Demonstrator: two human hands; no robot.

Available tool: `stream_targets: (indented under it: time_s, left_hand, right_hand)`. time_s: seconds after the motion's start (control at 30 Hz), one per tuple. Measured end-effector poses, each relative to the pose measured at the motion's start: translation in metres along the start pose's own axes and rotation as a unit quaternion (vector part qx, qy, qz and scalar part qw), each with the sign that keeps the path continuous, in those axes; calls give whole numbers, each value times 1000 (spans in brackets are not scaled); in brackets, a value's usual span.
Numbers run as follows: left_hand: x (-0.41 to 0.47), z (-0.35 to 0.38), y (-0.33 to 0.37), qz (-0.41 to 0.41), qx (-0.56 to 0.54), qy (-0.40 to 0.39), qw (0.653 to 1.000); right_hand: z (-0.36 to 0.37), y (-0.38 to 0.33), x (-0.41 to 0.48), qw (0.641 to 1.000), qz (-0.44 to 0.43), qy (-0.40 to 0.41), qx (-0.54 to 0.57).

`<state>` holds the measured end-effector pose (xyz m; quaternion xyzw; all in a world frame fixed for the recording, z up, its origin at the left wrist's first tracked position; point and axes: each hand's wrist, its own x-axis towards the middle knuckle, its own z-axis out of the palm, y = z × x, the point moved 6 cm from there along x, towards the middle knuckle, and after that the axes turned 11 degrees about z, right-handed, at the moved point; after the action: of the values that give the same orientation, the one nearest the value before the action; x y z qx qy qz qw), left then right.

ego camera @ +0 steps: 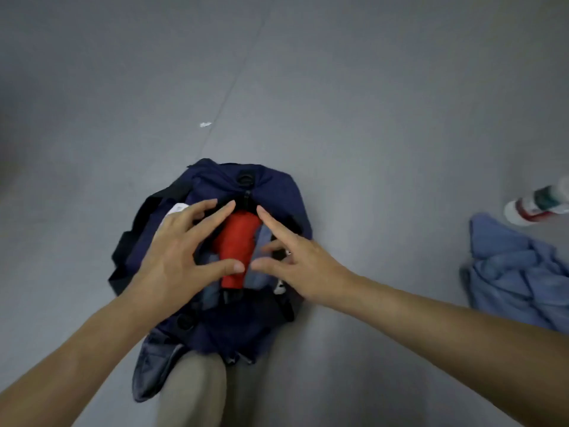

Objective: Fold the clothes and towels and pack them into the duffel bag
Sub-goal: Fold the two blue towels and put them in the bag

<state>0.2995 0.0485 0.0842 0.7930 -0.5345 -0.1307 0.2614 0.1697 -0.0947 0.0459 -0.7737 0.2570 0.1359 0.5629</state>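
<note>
A navy duffel bag with black straps lies on the grey floor in front of me, its top unzipped. A folded red garment shows in the opening, with light blue fabric beside it. My left hand hovers over the bag's left side with fingers spread, the thumb reaching to the red garment's near end. My right hand is over the right side, fingers apart, index finger pointing at the zipper's far end. Neither hand grips anything. A crumpled blue garment lies on the floor at the right.
A white bottle with red and green bands lies on the floor at the far right, behind the blue garment. A small white scrap lies beyond the bag. My knee in beige trousers is at the bottom, against the bag's near end.
</note>
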Motion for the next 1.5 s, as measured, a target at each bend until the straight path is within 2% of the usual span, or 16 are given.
stream_targets:
  time_s: [0.13, 0.23, 0.3, 0.4, 0.6, 0.77, 0.9, 1.07, 1.2, 1.37, 1.43, 1.5]
  left_hand:
    - [52, 33, 77, 56, -33, -101, 993]
    - [81, 77, 138, 92, -52, -181, 978]
    - [90, 107, 168, 91, -63, -230, 967]
    - [109, 168, 212, 130, -30, -290, 948]
    - [150, 292, 280, 150, -2, -294, 944]
    - [173, 379, 309, 191, 51, -306, 931]
    - [185, 413, 316, 176, 81, -285, 939]
    - [192, 405, 320, 187, 76, -178, 963]
    - [191, 364, 334, 185, 33, -121, 975]
    - [194, 268, 352, 138, -34, -51, 989]
    - [195, 216, 356, 96, -82, -15, 992]
    - [193, 163, 360, 77, -112, 18, 991]
  right_hand:
    - [-90, 46, -72, 997, 19, 69, -12]
    - [-143, 108, -123, 985, 50, 160, 43]
    - [-164, 145, -149, 972, 65, 213, 71]
    - [-184, 204, -186, 950, 83, 279, 110]
    - [-202, 316, -219, 900, 121, 387, 157]
    - [-214, 384, -234, 881, 174, 427, 101]
    - [-219, 400, -227, 882, 180, 435, 20]
    - [-242, 399, -224, 842, 210, 496, 18]
    - [-255, 380, -236, 812, 204, 544, 55]
    - [-272, 316, -269, 774, 133, 583, 208]
    - [-284, 276, -282, 777, 104, 566, 257]
    - [-297, 230, -296, 794, 76, 558, 231]
